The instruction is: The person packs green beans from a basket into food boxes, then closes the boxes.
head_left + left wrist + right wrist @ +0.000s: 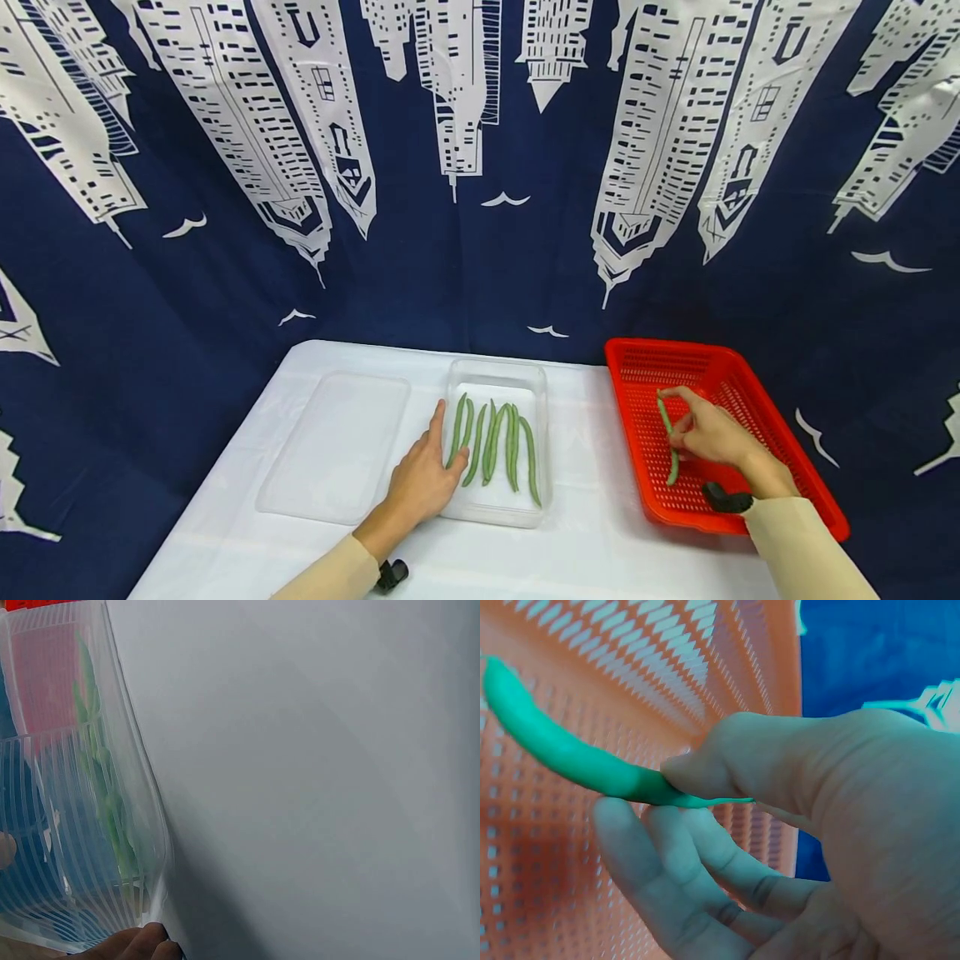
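Note:
My right hand [712,429] is inside the red basket [630,442] and pinches a green bean [671,477] between thumb and fingers. Close up in the right wrist view, the curved green bean [562,754] sticks out past the thumb of my right hand [795,802]. On the table, a clear plastic container [498,518] holds several green beans [489,442] lying side by side lengthwise. With index finger straight and thumb spread, my left hand [423,479] rests at the container's left side. In the left wrist view its fingertips [142,945] are beside the container wall [56,817].
A flat translucent lid [337,442] lies on the white table [592,467], left of the container. Behind the table hangs a dark blue cloth [465,275] printed with white buildings and birds. Bare white tabletop separates container and basket.

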`<action>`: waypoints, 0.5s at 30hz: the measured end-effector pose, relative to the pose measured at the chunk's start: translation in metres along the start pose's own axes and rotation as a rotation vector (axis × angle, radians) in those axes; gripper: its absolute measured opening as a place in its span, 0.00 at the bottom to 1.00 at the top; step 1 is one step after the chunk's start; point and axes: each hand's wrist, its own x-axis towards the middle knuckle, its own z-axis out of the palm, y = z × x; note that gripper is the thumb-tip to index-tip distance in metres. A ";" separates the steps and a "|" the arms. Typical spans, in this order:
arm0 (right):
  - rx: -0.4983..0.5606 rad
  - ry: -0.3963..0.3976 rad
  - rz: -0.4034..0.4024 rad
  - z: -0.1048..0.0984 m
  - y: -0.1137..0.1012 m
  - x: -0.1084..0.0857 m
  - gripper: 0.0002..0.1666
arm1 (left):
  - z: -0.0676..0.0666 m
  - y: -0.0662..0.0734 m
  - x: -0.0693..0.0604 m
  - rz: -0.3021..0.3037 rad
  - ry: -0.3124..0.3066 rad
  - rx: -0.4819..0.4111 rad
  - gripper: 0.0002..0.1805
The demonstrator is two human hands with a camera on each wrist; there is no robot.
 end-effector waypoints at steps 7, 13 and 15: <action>-0.077 0.090 -0.005 0.011 -0.029 0.001 0.48 | -0.001 0.000 -0.002 -0.007 -0.003 -0.002 0.51; -0.101 0.169 -0.046 0.020 -0.050 -0.002 0.48 | 0.000 -0.002 -0.001 0.003 -0.008 -0.007 0.51; -0.124 0.195 -0.058 0.022 -0.057 -0.002 0.47 | 0.000 -0.002 0.000 0.007 -0.006 -0.008 0.51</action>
